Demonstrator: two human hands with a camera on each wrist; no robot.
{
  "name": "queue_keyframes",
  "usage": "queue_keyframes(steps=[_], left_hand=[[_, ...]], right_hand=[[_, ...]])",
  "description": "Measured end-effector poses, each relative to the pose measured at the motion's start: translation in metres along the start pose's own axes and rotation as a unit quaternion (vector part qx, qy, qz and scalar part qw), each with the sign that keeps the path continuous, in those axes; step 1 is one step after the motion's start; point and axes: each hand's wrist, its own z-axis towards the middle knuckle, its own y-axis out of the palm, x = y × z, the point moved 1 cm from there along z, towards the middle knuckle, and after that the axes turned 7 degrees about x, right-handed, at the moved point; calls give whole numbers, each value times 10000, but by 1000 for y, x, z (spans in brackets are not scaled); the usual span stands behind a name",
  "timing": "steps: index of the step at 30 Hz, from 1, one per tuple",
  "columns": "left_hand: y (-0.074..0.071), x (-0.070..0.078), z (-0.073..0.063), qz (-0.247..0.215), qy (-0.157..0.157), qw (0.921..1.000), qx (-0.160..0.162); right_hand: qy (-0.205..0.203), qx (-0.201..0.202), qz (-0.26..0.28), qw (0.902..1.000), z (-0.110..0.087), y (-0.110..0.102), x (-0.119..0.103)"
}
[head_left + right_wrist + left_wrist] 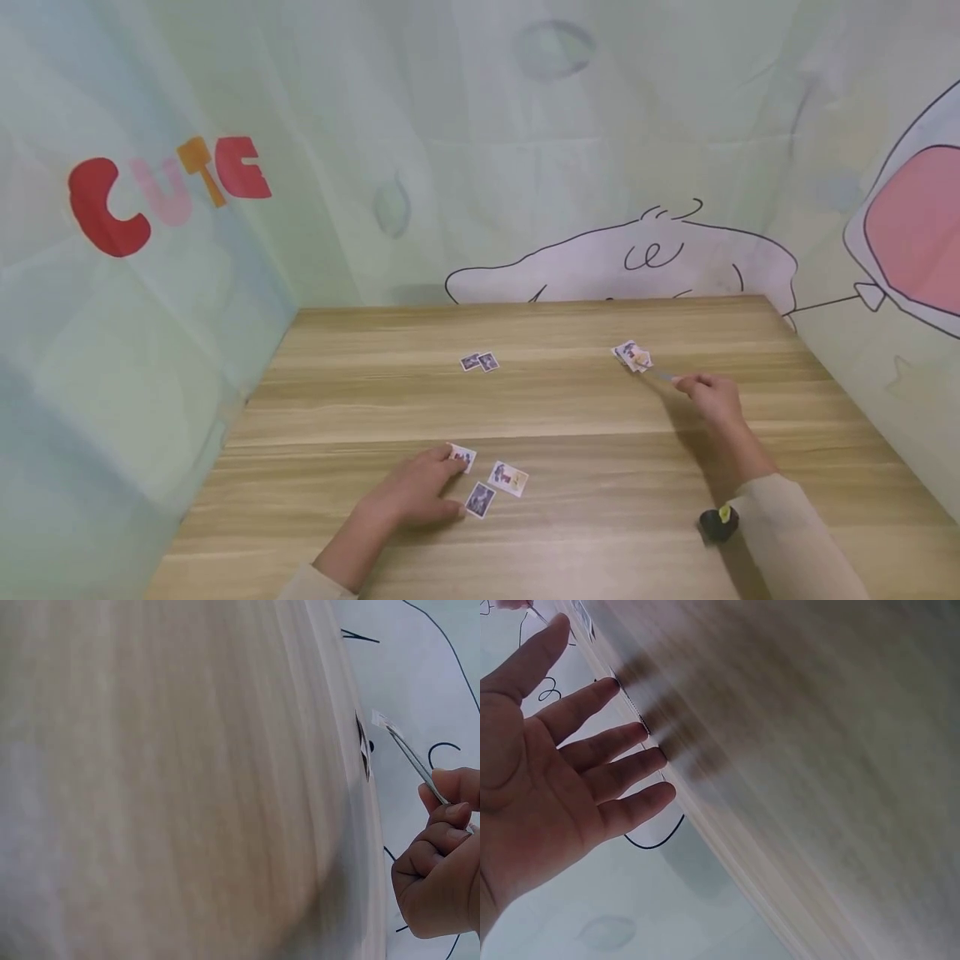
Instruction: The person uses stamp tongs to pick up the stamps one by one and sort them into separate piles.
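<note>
My right hand (716, 402) grips slim metal tweezers (416, 761). In the right wrist view, a small pale card (379, 720) is at their tips, raised above a low stack. That stack of picture cards (624, 353) lies at the back right in the head view. With its fingers spread, my left hand (420, 492) rests at the front of the table, fingertips on a small picture card (467, 455) that they partly cover. Near its thumb lies a dark-patterned card (480, 500), and another picture card (510, 478) sits just right of it.
Two dark-patterned cards (488, 362) overlap at the back centre of the wooden table (360, 400). Printed cloth (465, 142) hangs close behind the table and along both sides. A small black device (717, 525) is at my right sleeve.
</note>
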Motion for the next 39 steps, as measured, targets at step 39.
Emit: queue_keyframes(steps=[39], left_hand=[[2, -2, 5, -17, -29, 10000, 54]], right_hand=[[35, 1054, 59, 9944, 6, -1, 6]])
